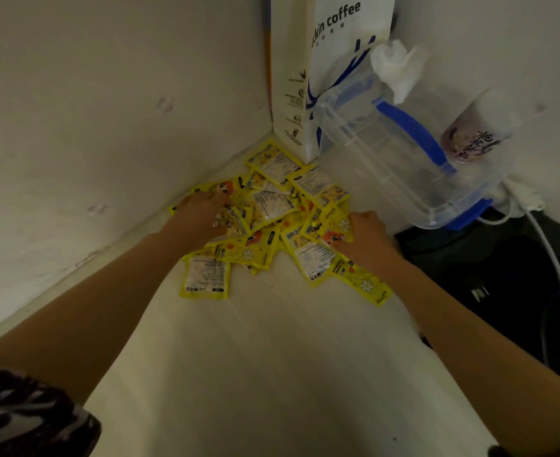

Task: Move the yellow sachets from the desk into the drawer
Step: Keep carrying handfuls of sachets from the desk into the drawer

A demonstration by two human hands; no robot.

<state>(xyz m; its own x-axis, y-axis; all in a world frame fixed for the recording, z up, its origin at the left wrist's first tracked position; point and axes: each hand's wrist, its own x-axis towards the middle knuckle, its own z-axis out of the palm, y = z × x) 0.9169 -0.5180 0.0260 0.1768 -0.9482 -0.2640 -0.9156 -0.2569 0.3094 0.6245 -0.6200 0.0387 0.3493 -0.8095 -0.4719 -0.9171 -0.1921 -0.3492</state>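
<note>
Right now both my arms reach forward over the pale, smooth desk top (272, 374), and the pile of small flat yellow plastic sachets (265, 222) lies just ahead, tucked near the corner where two walls meet. My left hand (202, 214) rests on the left side of the pile, fingers curled down into the packets, gripping some. My right hand (364, 237) sits on the right side, fingers bent over a few packets too. So the pile is between my two hands, and both are about as near to it. It spreads wider from side to side than from front to back, so I think I should squeeze my hands together and scoop. I can't see the drawer at all. Behind the pile stands a tall white paper coffee bag (331, 61), and beside it a clear plastic box with blue clips (400, 159).
</note>
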